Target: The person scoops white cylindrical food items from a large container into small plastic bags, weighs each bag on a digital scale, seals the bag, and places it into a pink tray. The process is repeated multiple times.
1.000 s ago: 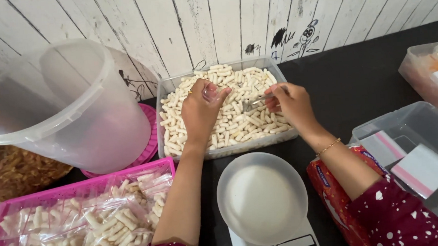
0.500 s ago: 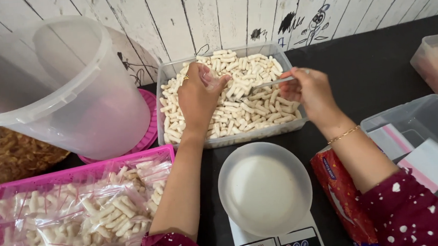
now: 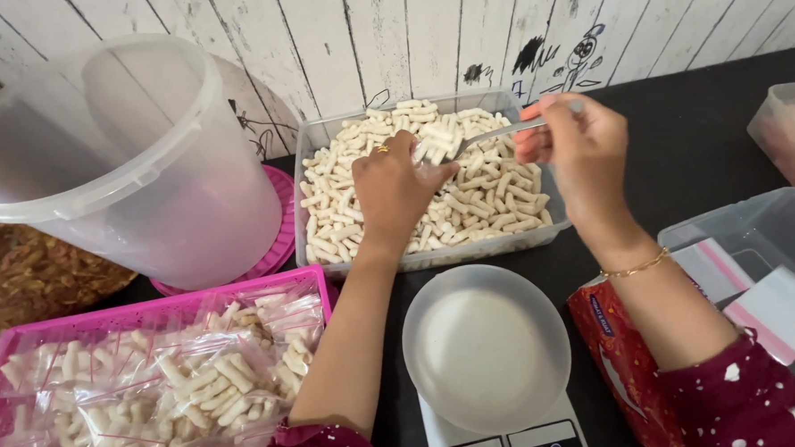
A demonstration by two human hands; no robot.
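A clear rectangular tub (image 3: 309, 133) holds many short white stick snacks (image 3: 495, 206). My left hand (image 3: 394, 190) lies on the snacks in the tub, fingers curled against a small pile of them. My right hand (image 3: 577, 149) grips a metal spoon (image 3: 483, 137) by the handle; its bowl carries several sticks just above the tub, next to my left fingertips. A round white bowl (image 3: 485, 345) sits on a white kitchen scale (image 3: 505, 438) in front of the tub.
A large translucent bucket (image 3: 122, 155) stands on a pink lid at the left. A pink basket (image 3: 107, 317) holds bagged snacks. At right are a red packet (image 3: 622, 357) and a clear box (image 3: 755, 235) with small zip bags. Another clear tub (image 3: 791, 130) is far right.
The spoon has risen loaded with sticks, and my left hand has shifted toward it, steadying the pile. The view moved closer to the tub.
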